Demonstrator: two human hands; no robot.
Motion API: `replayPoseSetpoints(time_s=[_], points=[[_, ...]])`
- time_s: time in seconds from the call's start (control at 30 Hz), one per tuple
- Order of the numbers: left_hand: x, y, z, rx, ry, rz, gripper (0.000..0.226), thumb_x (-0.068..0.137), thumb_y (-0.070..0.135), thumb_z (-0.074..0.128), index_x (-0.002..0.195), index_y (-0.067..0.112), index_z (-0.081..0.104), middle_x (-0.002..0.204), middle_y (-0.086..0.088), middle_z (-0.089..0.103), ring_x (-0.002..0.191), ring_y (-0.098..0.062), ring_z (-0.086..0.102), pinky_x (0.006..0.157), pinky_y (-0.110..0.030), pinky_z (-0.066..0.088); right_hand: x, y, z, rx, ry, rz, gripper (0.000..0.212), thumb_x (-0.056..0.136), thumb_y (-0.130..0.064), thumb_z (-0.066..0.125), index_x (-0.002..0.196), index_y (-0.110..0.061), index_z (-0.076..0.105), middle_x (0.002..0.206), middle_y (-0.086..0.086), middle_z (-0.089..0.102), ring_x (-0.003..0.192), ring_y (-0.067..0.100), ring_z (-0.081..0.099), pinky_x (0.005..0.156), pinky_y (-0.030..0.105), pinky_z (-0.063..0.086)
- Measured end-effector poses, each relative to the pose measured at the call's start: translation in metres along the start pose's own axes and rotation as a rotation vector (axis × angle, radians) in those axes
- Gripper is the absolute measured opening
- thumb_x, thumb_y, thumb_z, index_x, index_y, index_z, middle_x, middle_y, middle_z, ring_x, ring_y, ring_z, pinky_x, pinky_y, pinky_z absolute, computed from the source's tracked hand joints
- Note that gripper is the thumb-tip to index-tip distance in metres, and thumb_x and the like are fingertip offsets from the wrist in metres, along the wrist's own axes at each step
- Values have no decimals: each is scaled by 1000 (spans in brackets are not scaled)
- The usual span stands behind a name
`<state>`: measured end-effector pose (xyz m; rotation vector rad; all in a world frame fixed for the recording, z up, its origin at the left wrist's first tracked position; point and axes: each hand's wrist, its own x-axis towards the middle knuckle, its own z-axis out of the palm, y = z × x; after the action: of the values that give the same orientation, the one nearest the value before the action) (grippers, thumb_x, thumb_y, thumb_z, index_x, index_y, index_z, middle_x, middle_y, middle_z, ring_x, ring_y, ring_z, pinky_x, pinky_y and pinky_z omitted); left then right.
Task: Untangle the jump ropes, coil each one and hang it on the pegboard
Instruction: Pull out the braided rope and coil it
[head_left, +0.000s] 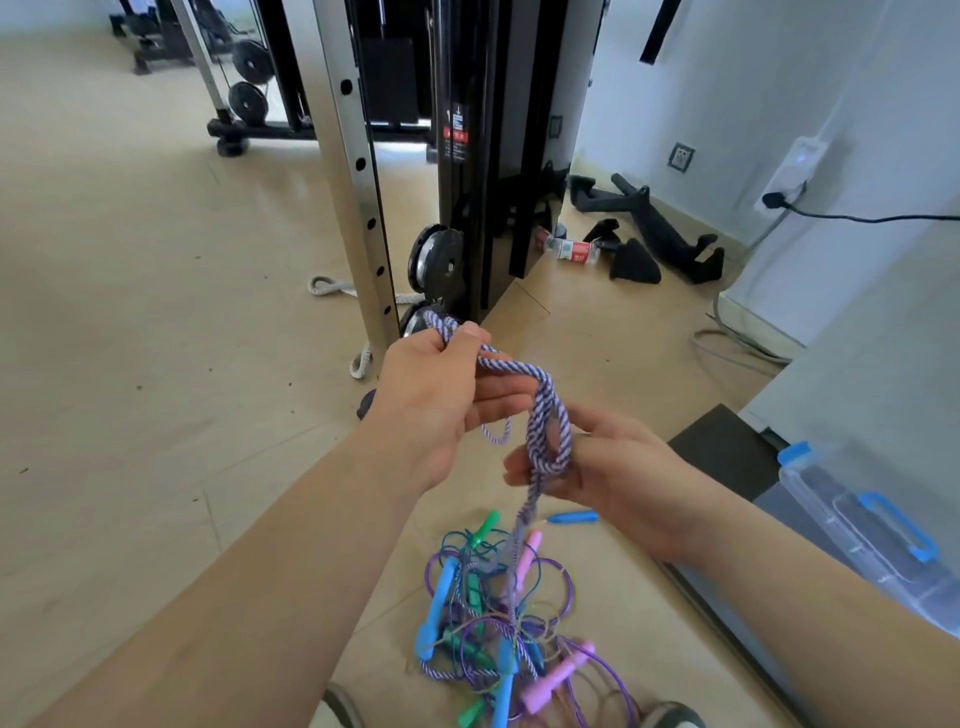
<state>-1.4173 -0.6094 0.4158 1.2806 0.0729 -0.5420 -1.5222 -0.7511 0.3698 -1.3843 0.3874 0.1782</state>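
A purple-and-white braided jump rope (543, 421) runs between both hands in loops. My left hand (436, 400) grips its upper loops, thumb pressed on the strands. My right hand (608, 467) pinches the lower loop, from which one strand hangs down into a tangled pile of jump ropes (498, 623) on the floor. The pile has thin purple, blue and green cords with blue, pink and green handles. One blue handle (574, 518) lies apart beside it. No pegboard is in view.
A cable machine frame (358, 182) with a pulley (435, 260) stands ahead. Black handle attachments (660, 234) lie by the wall. A clear plastic bin with blue latches (857, 519) sits at the right. A white rope (332, 288) lies on the beige floor.
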Motion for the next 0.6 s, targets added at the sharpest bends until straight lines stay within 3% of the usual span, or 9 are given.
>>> replayPoseSetpoints(time_s=[0.07, 0.13, 0.2, 0.23, 0.3, 0.37, 0.4, 0.5, 0.6], points=[[4, 3, -6, 1, 50, 34, 23, 108, 19, 49, 96, 2, 59, 62, -17, 72, 53, -25, 73, 50, -31, 62, -2, 0, 3, 32, 15, -6, 14, 102, -11, 57, 107, -11, 69, 86, 14, 69, 78, 27, 67, 96, 51, 55], [8, 7, -12, 66, 122, 94, 27, 108, 17, 48, 88, 2, 58, 59, -18, 70, 48, -25, 70, 47, -31, 61, -3, -1, 4, 3, 34, -45, 26, 99, -32, 60, 95, -6, 64, 71, 5, 49, 61, 19, 44, 76, 45, 55], [11, 9, -15, 141, 189, 155, 30, 108, 18, 47, 85, 2, 56, 58, -18, 67, 43, -24, 66, 43, -31, 58, -4, -5, 3, -28, 30, -63, 52, 92, -47, 62, 107, 2, 59, 69, 0, 34, 60, 18, 25, 61, 32, 38], [11, 10, -16, 168, 213, 187, 29, 108, 19, 46, 88, 1, 56, 60, -18, 67, 41, -23, 65, 42, -31, 57, -5, -8, 3, -78, 31, -72, 53, 91, -51, 64, 115, -3, 63, 68, -1, 32, 59, 17, 24, 58, 30, 33], [11, 12, -17, 213, 249, 252, 31, 108, 23, 47, 91, -1, 57, 60, -15, 67, 40, -22, 65, 41, -30, 57, -8, -9, 2, -304, 51, -108, 32, 94, -47, 70, 120, -29, 71, 66, 1, 34, 57, 17, 30, 56, 31, 33], [12, 12, -19, 258, 247, 269, 37, 107, 29, 53, 91, -3, 62, 58, -12, 70, 44, -23, 68, 44, -31, 59, -12, -7, 4, -533, 99, -141, 18, 101, -40, 62, 107, -29, 75, 60, 0, 40, 56, 17, 35, 57, 29, 35], [12, 11, -20, 262, 238, 255, 38, 105, 31, 56, 95, -5, 64, 60, -13, 71, 46, -24, 69, 46, -32, 60, -13, -4, 5, -560, 115, -150, 22, 103, -36, 58, 97, -23, 75, 58, 0, 47, 54, 17, 40, 57, 28, 38], [15, 9, -25, 307, 255, 213, 43, 102, 37, 61, 101, -6, 64, 62, -15, 71, 44, -21, 66, 46, -31, 60, -11, -6, 8, -270, 153, -67, 34, 107, -30, 52, 84, -12, 71, 72, 6, 70, 63, 22, 59, 64, 33, 51], [19, 2, -26, 369, 189, 83, 48, 98, 48, 63, 103, 0, 68, 76, -12, 70, 54, -18, 63, 53, -31, 59, -5, -7, 6, -33, 236, -1, 32, 86, -38, 54, 79, -11, 69, 80, 17, 72, 75, 35, 63, 73, 47, 52]])
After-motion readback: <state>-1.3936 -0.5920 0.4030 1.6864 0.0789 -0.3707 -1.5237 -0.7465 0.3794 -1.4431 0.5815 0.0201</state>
